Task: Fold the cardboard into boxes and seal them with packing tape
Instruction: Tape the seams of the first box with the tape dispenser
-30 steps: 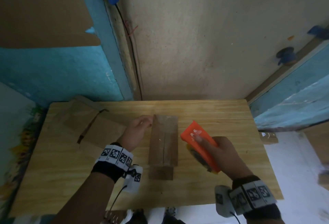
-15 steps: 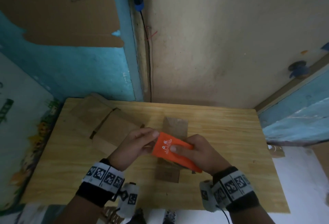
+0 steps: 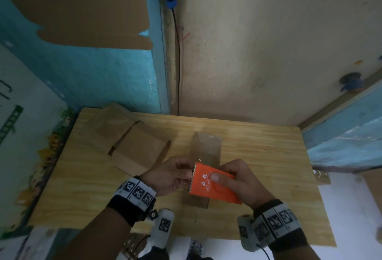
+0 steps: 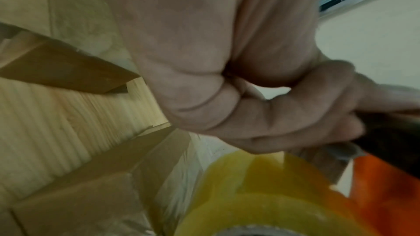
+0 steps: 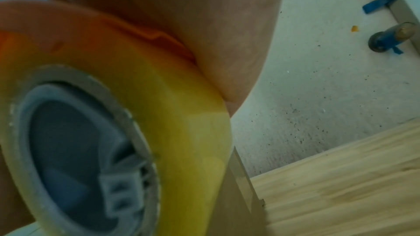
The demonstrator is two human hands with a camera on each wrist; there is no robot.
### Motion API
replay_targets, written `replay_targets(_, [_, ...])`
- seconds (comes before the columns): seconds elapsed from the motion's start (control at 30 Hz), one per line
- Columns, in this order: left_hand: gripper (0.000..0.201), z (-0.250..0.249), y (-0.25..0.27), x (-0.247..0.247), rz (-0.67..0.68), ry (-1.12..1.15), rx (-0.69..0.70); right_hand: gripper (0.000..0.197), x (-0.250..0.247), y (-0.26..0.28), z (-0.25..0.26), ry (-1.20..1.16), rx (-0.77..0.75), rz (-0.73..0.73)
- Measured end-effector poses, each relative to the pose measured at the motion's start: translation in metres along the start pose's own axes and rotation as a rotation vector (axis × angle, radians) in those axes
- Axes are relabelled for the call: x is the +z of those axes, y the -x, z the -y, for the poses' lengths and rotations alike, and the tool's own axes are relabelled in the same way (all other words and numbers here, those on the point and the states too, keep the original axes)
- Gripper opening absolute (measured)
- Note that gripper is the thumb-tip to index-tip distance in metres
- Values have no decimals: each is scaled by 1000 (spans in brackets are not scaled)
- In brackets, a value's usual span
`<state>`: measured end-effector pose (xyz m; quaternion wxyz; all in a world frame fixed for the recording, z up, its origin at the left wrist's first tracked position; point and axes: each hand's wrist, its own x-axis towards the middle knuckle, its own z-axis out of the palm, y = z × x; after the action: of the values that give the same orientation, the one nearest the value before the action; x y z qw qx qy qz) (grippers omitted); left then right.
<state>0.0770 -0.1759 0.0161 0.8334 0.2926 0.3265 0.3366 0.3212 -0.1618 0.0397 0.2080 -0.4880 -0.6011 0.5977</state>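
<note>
An orange tape dispenser [image 3: 215, 185] is gripped by my right hand [image 3: 224, 174], thumb on top, and hangs above the near end of a narrow folded cardboard box [image 3: 207, 148] lying on the wooden table [image 3: 268, 156]. My left hand [image 3: 186, 174] has curled fingers at the dispenser's toothed edge and pinches the tape end there. The left wrist view shows those fingers [image 4: 284, 117] over the yellowish tape roll [image 4: 268, 196], beside the dispenser [image 4: 386, 195] and above the box [image 4: 95, 189]. The right wrist view is filled by the tape roll [image 5: 186, 132] under the dispenser's orange shell [image 5: 95, 31].
Flattened cardboard pieces [image 3: 132, 141] lie on the table's left rear part. A beige wall [image 3: 258, 52] and a blue wall [image 3: 93, 73] stand right behind the table. A large cardboard sheet [image 3: 82, 7] hangs on the blue wall. The floor drops off at right.
My right hand carried the dispenser from the box's right side to above its near end. My left hand left the box's side and came to the dispenser's toothed edge.
</note>
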Motion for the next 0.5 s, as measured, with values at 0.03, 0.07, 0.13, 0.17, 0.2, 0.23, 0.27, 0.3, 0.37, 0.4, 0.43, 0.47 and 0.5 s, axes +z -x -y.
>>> replay_targets(0.03, [42,-1,-2,-2,-6,-16,-21,103,0,1,1,-12,3,-4])
replay_targets(0.07, [49,0,-4,-4,-27,-40,-31,106,-1,2,2,-27,4,-10])
replay_targets(0.13, [67,0,-7,-8,-90,-80,-59,106,-4,3,5,-41,3,-21])
replay_targets(0.17, [69,-1,-7,-10,-115,-83,-70,106,-5,4,7,-31,5,-28])
replay_targets(0.2, [63,-2,-7,-13,-128,-75,-72,106,-7,3,8,-10,9,-34])
replay_targets(0.23, [53,-3,-6,-15,-138,-48,-78,106,-10,3,9,15,16,-39])
replay_targets(0.27, [41,-6,-4,-16,-145,-2,-93,107,-12,1,9,41,25,-46])
replay_targets(0.3, [31,-8,-2,-16,-147,47,-110,108,-15,0,9,64,36,-55])
replay_targets(0.37, [29,-11,1,-17,-134,111,-121,110,-19,-3,9,100,50,-57])
replay_targets(0.4, [30,-12,1,-17,-128,89,-121,110,-20,-4,9,117,55,-52])
replay_targets(0.43, [37,-12,1,-17,-130,41,-116,108,-20,-6,10,132,60,-46])
replay_targets(0.47, [50,-10,0,-20,-141,-13,-114,107,-20,-7,11,144,64,-41])
replay_targets(0.5, [61,-9,-1,-20,-162,-55,-124,106,-18,-9,12,155,66,-35])
